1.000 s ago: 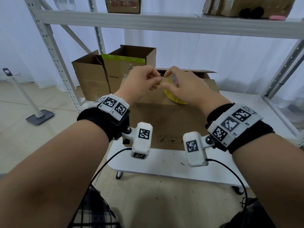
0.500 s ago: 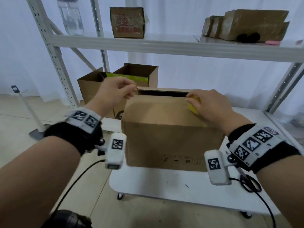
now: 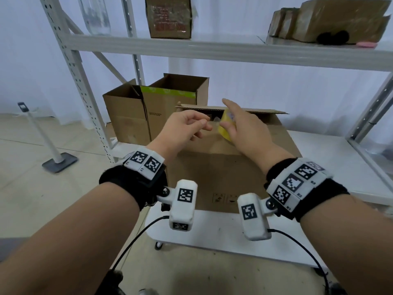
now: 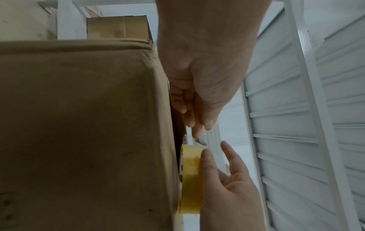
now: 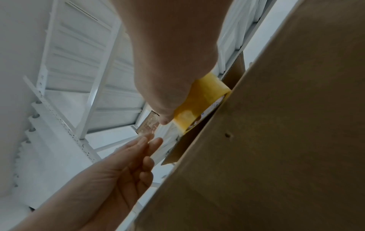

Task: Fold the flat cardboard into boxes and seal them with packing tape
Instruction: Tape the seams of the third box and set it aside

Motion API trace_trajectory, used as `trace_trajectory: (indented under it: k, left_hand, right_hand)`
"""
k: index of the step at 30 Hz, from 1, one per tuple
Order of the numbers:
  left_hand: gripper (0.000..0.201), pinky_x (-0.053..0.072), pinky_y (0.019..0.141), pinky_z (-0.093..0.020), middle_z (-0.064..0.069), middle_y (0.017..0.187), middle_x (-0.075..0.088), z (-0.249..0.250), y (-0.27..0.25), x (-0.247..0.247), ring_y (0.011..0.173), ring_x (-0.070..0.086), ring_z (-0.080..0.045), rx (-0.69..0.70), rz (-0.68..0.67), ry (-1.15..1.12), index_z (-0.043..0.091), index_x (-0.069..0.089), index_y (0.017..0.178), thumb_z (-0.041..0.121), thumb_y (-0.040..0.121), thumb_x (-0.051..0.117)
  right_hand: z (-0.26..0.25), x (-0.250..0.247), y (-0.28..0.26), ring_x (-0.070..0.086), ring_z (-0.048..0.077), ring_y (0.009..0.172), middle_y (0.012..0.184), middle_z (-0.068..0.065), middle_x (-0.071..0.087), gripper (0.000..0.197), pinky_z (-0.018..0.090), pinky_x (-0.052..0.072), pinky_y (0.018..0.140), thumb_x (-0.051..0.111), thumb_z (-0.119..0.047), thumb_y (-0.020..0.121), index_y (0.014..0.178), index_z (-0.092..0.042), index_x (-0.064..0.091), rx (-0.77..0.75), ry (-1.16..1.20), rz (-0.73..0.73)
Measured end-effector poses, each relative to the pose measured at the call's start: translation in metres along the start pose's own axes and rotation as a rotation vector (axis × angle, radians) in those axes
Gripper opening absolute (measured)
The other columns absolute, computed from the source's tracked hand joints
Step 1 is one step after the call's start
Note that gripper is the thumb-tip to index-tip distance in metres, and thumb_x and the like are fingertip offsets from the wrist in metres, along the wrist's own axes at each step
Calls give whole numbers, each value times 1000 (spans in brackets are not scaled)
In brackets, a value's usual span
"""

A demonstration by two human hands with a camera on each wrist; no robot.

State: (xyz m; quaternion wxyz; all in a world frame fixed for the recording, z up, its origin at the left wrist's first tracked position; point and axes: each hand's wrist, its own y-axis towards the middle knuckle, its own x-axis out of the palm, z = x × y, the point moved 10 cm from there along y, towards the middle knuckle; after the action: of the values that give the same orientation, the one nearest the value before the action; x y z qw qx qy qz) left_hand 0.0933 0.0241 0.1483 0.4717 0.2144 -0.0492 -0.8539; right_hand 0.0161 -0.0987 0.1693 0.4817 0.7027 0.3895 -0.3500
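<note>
Head view is showing both hands raised over the top of a brown cardboard box point(image 3: 229, 173) that is standing on a white table point(image 3: 331, 158). The right hand point(image 3: 246, 133) is gripping a yellow roll of packing tape point(image 3: 225, 124) with thumb and lower fingers wrapped around it while the index finger is pointing straight up and away. The left hand point(image 3: 187, 130) is sitting just beside the roll, thumb and forefinger pinching together at what is looking like the clear loose end of the tape, the remaining fingers curling under. Behind the box, two open cartons point(image 3: 157, 109) are standing by a white metal rack point(image 3: 212, 47), whose shelf is carrying more cardboard parcels. Left wrist view is looking up along the box wall point(image 4: 85, 125): the left hand point(image 4: 201, 87) is reaching down with fingertips point(image 4: 197, 131) closing on a thin clear strip just above the roll point(image 4: 191, 178), and the right hand point(image 4: 231, 187) is cupping the roll against the box edge. Right wrist view is showing the right hand point(image 5: 173, 70) clasping the roll point(image 5: 199, 103) close against the box point(image 5: 276, 140), with the left hand point(image 5: 122, 165) coming up from below, its fingers nearly straight and meeting at the tips near a faint clear strip; whether they are actually touching it is hard to tell here.
</note>
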Motion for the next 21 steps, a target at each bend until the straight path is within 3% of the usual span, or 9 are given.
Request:
trace_trajectory:
  k: [4, 7, 9, 10, 13, 16, 19, 21]
  left_hand:
    - [13, 45, 55, -15, -1, 84, 73, -7, -19, 8, 57, 55, -2, -39, 2, -63, 10, 66, 104, 11, 96, 56]
    - [10, 42, 53, -12, 3, 76, 70, -2, -43, 18, 53, 53, 0, -27, -24, -78, 11, 65, 99, 10, 95, 57]
    - [9, 41, 53, -11, 2, 74, 69, -1, -60, 25, 51, 51, 1, -25, -49, -80, 8, 64, 99, 9, 96, 56]
    - [9, 41, 53, -11, 1, 75, 69, -4, -72, 31, 51, 50, 2, -34, -63, -64, 7, 63, 100, 8, 96, 55]
    - [9, 41, 52, -12, 0, 71, 64, -35, -105, 49, 48, 49, 2, -99, -111, 47, 11, 58, 92, 7, 97, 52]
    - [15, 42, 51, -14, -1, 67, 61, -83, -137, 74, 53, 51, -6, -206, -207, 222, 15, 53, 84, 11, 98, 50]
    - [14, 38, 51, -18, 2, 65, 57, -122, -152, 94, 56, 48, -9, -272, -278, 360, 11, 57, 86, 19, 97, 54]
    - [15, 37, 54, -16, 1, 71, 57, -141, -155, 104, 62, 49, -8, -291, -315, 431, 12, 65, 86, 24, 93, 61]
  right_hand:
    - [-4, -5, -17, 51, 28, 119, 129, 9, 58, 52, 38, 38, 95, 44, -32, 102, 151, -21, 29, -9, -60, 54]
    - [-11, -26, -38, 54, 29, 116, 127, 9, 60, 49, 41, 41, 95, 44, -32, 102, 149, -22, 33, -23, 33, 146]
    - [-14, -37, -52, 60, 27, 100, 114, 7, 64, 45, 40, 48, 83, 44, -32, 102, 146, -23, 37, -38, 120, 180]
    - [-16, -40, -63, 60, 21, 86, 100, 2, 64, 42, 35, 46, 73, 44, -32, 102, 143, -22, 41, -58, 160, 187]
    - [-21, -41, -94, 43, 4, 55, 67, -15, 46, 30, 21, 29, 52, 48, -28, 101, 129, -18, 52, -125, 224, 203]
    - [-8, -14, -125, 48, 12, 53, 67, -8, 53, 17, 30, 39, 50, 47, -22, 99, 114, -18, 55, -102, 235, 103]
    - [18, 35, -149, 53, 18, 58, 69, -6, 57, 16, 34, 44, 58, 44, -23, 99, 111, -20, 54, -2, 107, -146]
    - [34, 62, -162, 57, 18, 67, 81, -1, 64, 18, 37, 50, 67, 42, -25, 99, 113, -22, 52, 46, 28, -276]
